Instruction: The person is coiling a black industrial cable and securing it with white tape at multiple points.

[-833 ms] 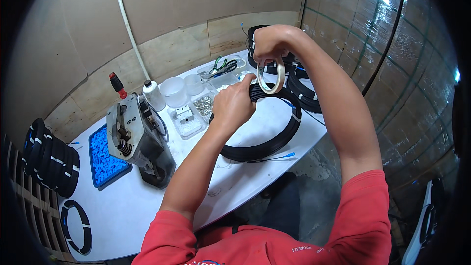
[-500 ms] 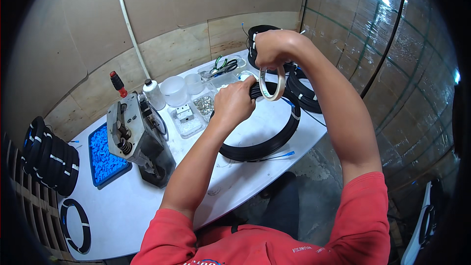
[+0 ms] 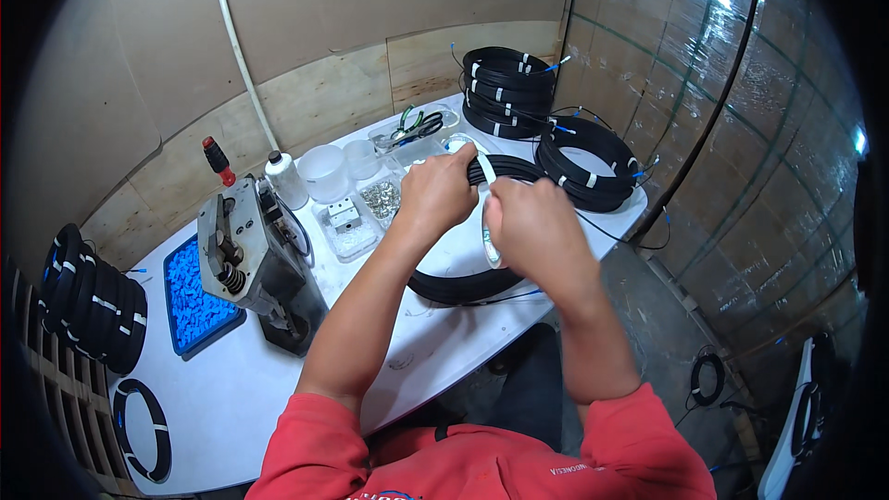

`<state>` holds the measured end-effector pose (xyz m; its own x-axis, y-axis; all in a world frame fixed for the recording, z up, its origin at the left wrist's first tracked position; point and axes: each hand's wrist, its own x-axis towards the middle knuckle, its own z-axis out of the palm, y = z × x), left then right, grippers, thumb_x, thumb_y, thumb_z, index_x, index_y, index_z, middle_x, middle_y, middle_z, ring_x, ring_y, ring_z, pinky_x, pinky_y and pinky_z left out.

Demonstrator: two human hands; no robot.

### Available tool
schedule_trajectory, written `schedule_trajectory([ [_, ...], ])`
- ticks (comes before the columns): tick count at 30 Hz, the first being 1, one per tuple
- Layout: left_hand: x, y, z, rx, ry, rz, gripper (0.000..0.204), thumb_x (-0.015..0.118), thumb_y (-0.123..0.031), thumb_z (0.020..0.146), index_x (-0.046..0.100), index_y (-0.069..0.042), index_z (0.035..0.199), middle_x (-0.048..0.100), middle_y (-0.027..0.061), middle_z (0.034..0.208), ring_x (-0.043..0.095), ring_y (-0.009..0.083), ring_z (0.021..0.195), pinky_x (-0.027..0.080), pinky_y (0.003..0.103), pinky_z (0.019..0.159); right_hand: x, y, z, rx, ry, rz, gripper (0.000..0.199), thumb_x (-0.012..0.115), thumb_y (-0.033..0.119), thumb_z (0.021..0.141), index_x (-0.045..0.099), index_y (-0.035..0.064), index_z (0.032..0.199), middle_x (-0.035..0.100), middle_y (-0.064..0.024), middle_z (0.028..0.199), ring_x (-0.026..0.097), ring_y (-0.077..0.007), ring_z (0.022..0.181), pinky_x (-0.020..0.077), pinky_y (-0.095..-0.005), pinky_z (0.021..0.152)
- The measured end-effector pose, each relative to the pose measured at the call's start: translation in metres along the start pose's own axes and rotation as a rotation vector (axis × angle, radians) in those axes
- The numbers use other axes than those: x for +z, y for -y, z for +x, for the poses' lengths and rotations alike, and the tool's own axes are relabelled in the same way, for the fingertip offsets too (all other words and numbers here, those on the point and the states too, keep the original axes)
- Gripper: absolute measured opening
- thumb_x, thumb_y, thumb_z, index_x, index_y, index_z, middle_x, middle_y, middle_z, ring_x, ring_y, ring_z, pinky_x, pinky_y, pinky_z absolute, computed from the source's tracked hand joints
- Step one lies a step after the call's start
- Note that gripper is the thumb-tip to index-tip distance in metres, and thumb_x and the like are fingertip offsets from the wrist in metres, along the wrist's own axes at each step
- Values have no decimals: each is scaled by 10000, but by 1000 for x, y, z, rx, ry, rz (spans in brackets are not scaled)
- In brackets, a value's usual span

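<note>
A black cable coil (image 3: 463,285) lies on the white table (image 3: 231,389) under my hands. My left hand (image 3: 437,193) pinches the far side of the coil together with a strip of white tape. My right hand (image 3: 530,230) grips a white tape roll (image 3: 488,243), held on edge close above the coil. A length of tape runs from the roll up to my left fingers.
A grey bench press (image 3: 255,264) stands left of my arms beside a blue tray (image 3: 193,301) of small blue parts. Clear cups (image 3: 324,169), a white bottle (image 3: 285,178) and small trays sit behind. Finished coils are stacked at the far right (image 3: 509,91), (image 3: 593,162) and at the left edge (image 3: 93,310).
My right hand has come down and toward me with the tape roll, from above the far coils to just over the coil under my hands. My left hand stays on the coil.
</note>
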<state>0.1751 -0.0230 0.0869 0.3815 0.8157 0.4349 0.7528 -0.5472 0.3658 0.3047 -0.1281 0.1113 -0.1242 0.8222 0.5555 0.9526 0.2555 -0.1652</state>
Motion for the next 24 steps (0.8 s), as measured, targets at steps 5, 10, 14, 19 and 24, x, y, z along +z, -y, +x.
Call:
schedule_trajectory([
  [5, 1, 4, 2, -23, 3, 0, 322, 650, -186, 796, 630, -141, 1115, 721, 209, 907, 692, 449, 873, 548, 549, 761, 43, -3, -24, 32, -42, 9, 306, 603, 208, 950, 658, 14, 1181, 674, -162, 734, 693, -348, 642, 569, -452, 597],
  [10, -1, 5, 4, -48, 60, 19, 347, 698, -253, 796, 625, -123, 1109, 719, 194, 898, 684, 439, 886, 539, 535, 764, 74, -10, -28, 17, -163, 54, 383, 630, 209, 938, 638, 29, 1276, 661, -125, 726, 678, -323, 595, 561, -424, 551],
  [14, -3, 8, 3, -21, 84, -45, 381, 700, -254, 779, 634, -112, 1127, 714, 237, 905, 688, 456, 889, 543, 535, 782, 85, -16, -25, -14, -215, 6, 372, 643, 210, 927, 653, 42, 1258, 646, -100, 701, 671, -300, 569, 551, -409, 521],
  [19, -11, 17, 10, 27, 181, -81, 480, 672, -361, 798, 625, -65, 1173, 717, 241, 939, 684, 461, 892, 538, 517, 796, 97, -25, -23, -16, -280, -31, 377, 649, 210, 918, 653, 45, 1257, 628, -82, 688, 678, -281, 612, 549, -403, 542],
  [24, -11, 14, 4, 59, 108, -96, 670, 648, -595, 848, 624, -35, 1215, 724, 225, 890, 699, 427, 879, 543, 504, 775, 98, -36, -29, -8, -118, 259, 368, 637, 159, 923, 658, 61, 1277, 692, -142, 852, 688, -332, 853, 544, -431, 757],
])
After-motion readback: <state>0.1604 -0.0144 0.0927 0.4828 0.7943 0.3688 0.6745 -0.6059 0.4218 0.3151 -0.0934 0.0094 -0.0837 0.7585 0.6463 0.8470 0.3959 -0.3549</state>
